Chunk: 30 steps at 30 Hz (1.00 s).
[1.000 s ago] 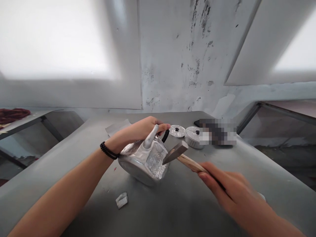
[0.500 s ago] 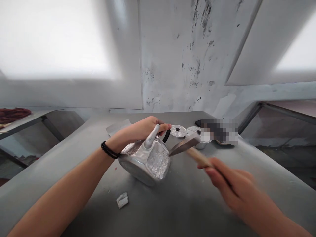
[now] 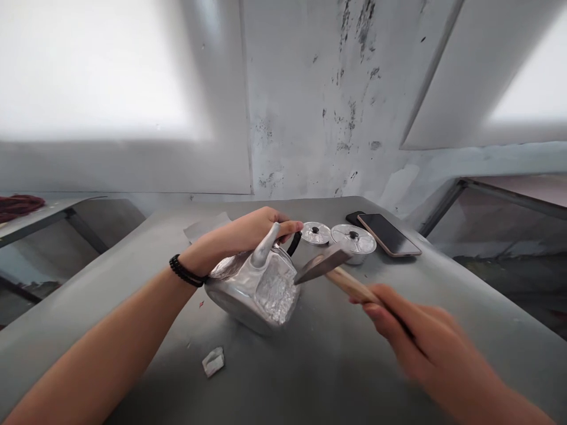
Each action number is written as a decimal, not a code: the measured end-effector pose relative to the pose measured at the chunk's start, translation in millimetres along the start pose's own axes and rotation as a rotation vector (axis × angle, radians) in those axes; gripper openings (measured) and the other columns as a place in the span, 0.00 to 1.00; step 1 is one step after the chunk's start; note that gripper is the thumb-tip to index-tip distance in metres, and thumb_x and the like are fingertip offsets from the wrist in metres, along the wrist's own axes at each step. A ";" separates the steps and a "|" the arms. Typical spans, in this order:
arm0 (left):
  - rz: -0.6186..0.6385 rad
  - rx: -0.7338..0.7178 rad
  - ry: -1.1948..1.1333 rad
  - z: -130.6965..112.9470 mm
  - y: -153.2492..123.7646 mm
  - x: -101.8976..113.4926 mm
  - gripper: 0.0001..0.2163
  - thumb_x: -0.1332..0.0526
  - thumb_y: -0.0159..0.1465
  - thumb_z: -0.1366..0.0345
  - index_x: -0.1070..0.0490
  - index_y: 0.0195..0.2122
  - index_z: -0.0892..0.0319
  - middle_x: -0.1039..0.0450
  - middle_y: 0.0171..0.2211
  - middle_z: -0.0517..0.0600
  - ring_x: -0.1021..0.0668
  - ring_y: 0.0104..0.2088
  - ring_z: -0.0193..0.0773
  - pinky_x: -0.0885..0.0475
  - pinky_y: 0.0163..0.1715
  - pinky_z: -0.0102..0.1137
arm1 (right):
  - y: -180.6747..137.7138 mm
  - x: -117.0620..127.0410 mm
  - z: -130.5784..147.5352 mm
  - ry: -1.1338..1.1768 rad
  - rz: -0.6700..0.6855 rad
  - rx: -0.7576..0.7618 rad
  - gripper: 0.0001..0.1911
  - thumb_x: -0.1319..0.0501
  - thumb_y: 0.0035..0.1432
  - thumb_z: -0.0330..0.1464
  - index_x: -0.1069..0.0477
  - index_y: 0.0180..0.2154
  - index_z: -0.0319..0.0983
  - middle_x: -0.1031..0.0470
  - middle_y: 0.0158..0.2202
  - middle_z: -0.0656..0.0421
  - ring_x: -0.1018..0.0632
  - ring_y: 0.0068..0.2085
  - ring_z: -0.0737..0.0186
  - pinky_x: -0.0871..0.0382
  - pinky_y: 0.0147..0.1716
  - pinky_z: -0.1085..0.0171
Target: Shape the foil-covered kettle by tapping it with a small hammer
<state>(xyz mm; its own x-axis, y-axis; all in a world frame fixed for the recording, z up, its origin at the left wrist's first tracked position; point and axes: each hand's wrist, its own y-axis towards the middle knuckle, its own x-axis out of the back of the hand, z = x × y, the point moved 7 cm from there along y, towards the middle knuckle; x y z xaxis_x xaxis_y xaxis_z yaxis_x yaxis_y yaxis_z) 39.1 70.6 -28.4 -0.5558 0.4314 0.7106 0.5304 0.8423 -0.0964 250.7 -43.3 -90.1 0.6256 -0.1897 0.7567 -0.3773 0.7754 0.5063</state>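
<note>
Hammer (image 3: 325, 267) head now nearer the tilted kettle (image 3: 254, 289), both hands clamped on them.

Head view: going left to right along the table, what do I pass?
Beaded wristband → scrap of paper → kettle → hammer head → lidded pot → phone; the right hand grips the hammer's handle nearer the camera.
</note>
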 end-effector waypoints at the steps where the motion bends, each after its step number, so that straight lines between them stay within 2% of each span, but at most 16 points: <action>1: -0.002 -0.006 0.001 -0.3 0.2 0.0 0.24 0.43 0.71 0.43 0.40 0.26 0.56 0.47 0.24 0.43 0.45 0.24 0.34 0.48 0.26 0.34 | -0.6 2.2 -1.2 0.018 -0.019 -0.023 0.13 0.50 0.79 0.38 0.30 0.42 0.46 0.36 0.18 0.71 0.34 0.15 0.68 0.43 0.16 0.68; 3: -0.002 -0.010 0.003 -0.4 0.9 -0.3 0.24 0.43 0.71 0.43 0.40 0.26 0.56 0.48 0.24 0.43 0.45 0.23 0.34 0.47 0.25 0.34 | -0.5 2.8 -2.0 0.024 -0.013 -0.040 0.14 0.50 0.78 0.38 0.30 0.40 0.46 0.36 0.17 0.71 0.34 0.14 0.68 0.44 0.15 0.68; 5: -0.005 -0.003 0.008 0.2 1.6 -0.2 0.23 0.41 0.70 0.45 0.40 0.25 0.56 0.49 0.22 0.43 0.45 0.22 0.34 0.48 0.25 0.34 | 1.2 -1.8 -0.2 -0.005 0.052 -0.016 0.16 0.49 0.78 0.39 0.34 0.34 0.46 0.35 0.16 0.70 0.34 0.14 0.67 0.46 0.15 0.67; 7: -0.009 0.006 0.009 0.5 1.7 0.0 0.23 0.41 0.70 0.46 0.41 0.24 0.55 0.49 0.22 0.42 0.46 0.22 0.34 0.48 0.24 0.34 | 2.8 -5.8 1.1 -0.019 0.106 0.000 0.17 0.49 0.77 0.38 0.37 0.31 0.46 0.34 0.17 0.69 0.34 0.15 0.67 0.46 0.15 0.66; 11: -0.010 -0.001 -0.010 -1.9 0.3 -0.2 0.22 0.41 0.69 0.48 0.42 0.24 0.56 0.48 0.23 0.43 0.45 0.23 0.34 0.47 0.25 0.33 | 2.0 -1.8 -0.4 0.047 0.040 -0.056 0.16 0.52 0.79 0.38 0.33 0.37 0.46 0.37 0.17 0.70 0.35 0.15 0.67 0.43 0.16 0.68; 16: 0.000 -0.020 -0.035 -5.2 -1.1 -1.3 0.22 0.40 0.68 0.46 0.41 0.25 0.55 0.48 0.23 0.43 0.46 0.22 0.34 0.48 0.24 0.33 | -5.4 -6.3 5.7 0.030 0.100 0.006 0.16 0.48 0.77 0.39 0.35 0.33 0.45 0.32 0.18 0.69 0.33 0.16 0.67 0.44 0.17 0.66; 21: 0.005 0.020 -0.026 -6.2 -2.8 -1.6 0.23 0.40 0.69 0.47 0.44 0.24 0.54 0.51 0.23 0.43 0.49 0.22 0.35 0.50 0.23 0.35 | -11.9 2.9 -7.2 0.123 -0.008 -0.129 0.15 0.52 0.78 0.39 0.28 0.44 0.46 0.36 0.19 0.69 0.34 0.16 0.67 0.43 0.16 0.67; 25: 0.023 0.013 -0.009 -8.2 -4.5 -2.5 0.22 0.42 0.70 0.46 0.42 0.25 0.55 0.50 0.23 0.43 0.48 0.23 0.34 0.49 0.24 0.34 | -7.8 -9.4 1.4 0.074 0.144 -0.025 0.16 0.48 0.77 0.39 0.30 0.36 0.45 0.31 0.19 0.67 0.32 0.17 0.67 0.43 0.18 0.66; 30: 0.006 0.046 -0.010 -7.2 -5.9 -2.2 0.23 0.41 0.70 0.46 0.46 0.25 0.55 0.53 0.23 0.42 0.49 0.23 0.33 0.50 0.23 0.34 | -6.0 -1.7 -3.2 0.121 0.069 -0.118 0.19 0.53 0.79 0.42 0.28 0.41 0.45 0.37 0.18 0.68 0.35 0.15 0.67 0.42 0.16 0.68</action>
<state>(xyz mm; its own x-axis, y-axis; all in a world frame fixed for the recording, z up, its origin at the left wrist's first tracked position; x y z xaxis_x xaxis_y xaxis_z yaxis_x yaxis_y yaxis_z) 41.8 62.4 -24.4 -0.5590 0.4399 0.7028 0.5039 0.8534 -0.1333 254.0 -45.7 -95.8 0.6810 -0.0652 0.7294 -0.3439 0.8509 0.3972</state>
